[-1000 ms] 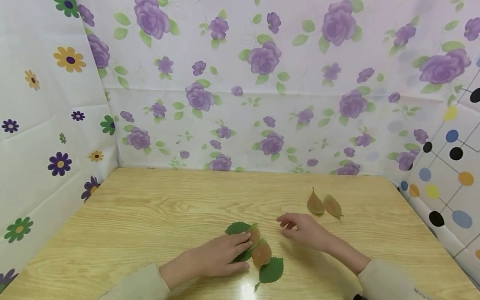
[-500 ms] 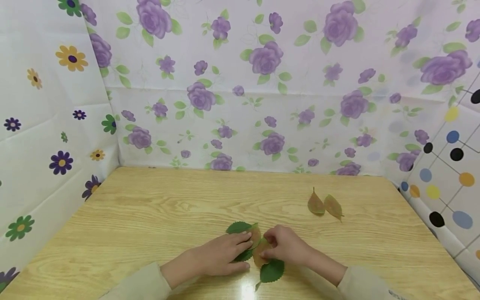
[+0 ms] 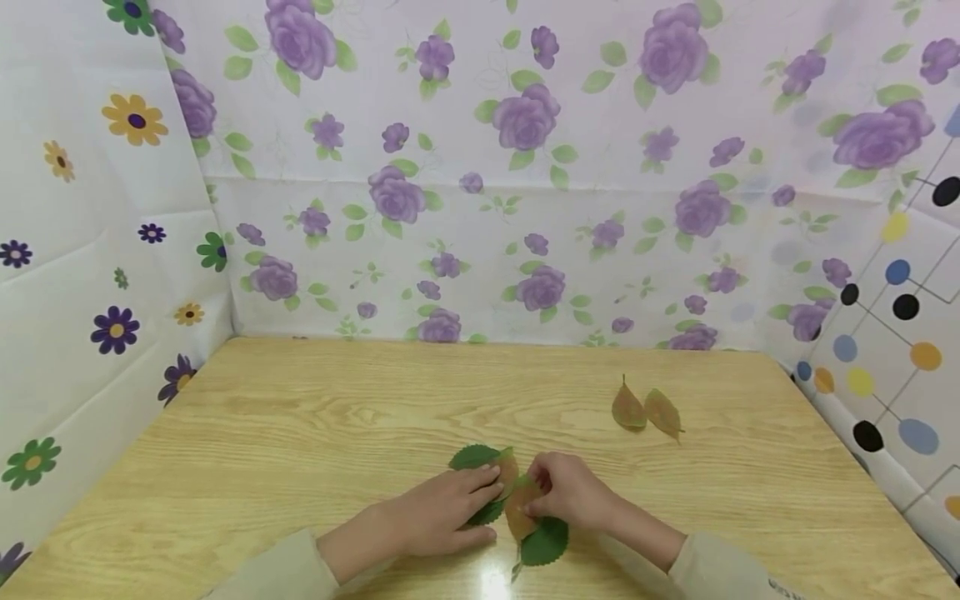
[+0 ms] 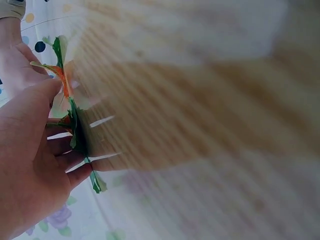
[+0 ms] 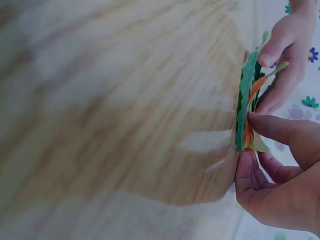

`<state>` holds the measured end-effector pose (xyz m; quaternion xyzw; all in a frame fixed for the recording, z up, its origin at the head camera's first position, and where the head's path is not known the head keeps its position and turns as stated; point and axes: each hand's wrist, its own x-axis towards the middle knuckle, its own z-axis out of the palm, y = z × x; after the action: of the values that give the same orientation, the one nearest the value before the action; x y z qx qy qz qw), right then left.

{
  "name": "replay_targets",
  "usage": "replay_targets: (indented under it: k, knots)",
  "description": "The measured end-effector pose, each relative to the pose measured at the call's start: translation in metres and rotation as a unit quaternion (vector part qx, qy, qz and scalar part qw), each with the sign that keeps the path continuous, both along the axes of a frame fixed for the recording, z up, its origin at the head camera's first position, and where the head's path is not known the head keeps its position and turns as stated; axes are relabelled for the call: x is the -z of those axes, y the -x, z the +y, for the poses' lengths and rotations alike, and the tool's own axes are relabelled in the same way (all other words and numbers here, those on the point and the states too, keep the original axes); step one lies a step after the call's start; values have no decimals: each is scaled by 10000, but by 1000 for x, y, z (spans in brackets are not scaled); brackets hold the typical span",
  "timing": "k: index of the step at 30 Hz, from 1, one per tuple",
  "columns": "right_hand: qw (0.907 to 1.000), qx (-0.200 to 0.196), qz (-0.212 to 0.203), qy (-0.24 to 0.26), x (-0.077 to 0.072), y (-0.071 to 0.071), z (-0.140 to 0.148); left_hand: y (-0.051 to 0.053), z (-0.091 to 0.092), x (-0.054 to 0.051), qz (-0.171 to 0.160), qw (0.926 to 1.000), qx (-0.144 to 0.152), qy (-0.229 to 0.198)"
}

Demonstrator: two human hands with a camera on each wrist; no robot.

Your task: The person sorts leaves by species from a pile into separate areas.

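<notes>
In the head view my left hand [image 3: 438, 508] lies with fairly straight fingers over a reddish-brown leaf [image 3: 510, 472] and the green leaves around it. One green leaf [image 3: 472, 456] sticks out beyond its fingertips, another [image 3: 489, 513] shows under the fingers. My right hand [image 3: 572, 492] pinches a second reddish-brown leaf [image 3: 517, 510] at its right edge, thumb in front and fingers behind. This leaf overlaps a toothed green leaf [image 3: 547, 543] near the table's front. In the right wrist view thumb and fingertips close on the leaf edges [image 5: 248, 131], low against the tabletop.
Two more reddish-brown leaves, one upright [image 3: 628, 410] and one slanted [image 3: 663, 413], lie farther back at the right. A wood-grain table [image 3: 337, 400] is bounded by a purple-flowered cloth [image 3: 450, 208] behind and patterned cloths at both sides.
My right hand has come left and down from above the table to the second reddish-brown leaf and pinches its edge. The left hand stays in place on the leaves.
</notes>
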<state>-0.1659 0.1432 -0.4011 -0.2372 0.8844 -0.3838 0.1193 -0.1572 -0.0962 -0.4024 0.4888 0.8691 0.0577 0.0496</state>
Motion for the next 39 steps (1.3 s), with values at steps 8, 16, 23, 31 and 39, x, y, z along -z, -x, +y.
replay_targets:
  k: [8, 16, 23, 31, 39]
  knots:
    - [9973, 402, -352, 507, 1, 3, 5, 1, -1, 0, 14, 10000, 85, -23]
    - [9908, 477, -795, 984, -5, 6, 10, 1, -1, -2, -161, 9998, 46, -132]
    - [9876, 671, -643, 1265, -18, 24, 17, 1, -1, -2, -203, 9997, -15, -103]
    - [9776, 1103, -729, 1639, -24, 51, 36, 2, -1, -1, -124, 9999, -3, -92]
    - [9749, 1382, -496, 1672, -24, 76, 68, 1, 0, -1, -94, 9999, -12, -114]
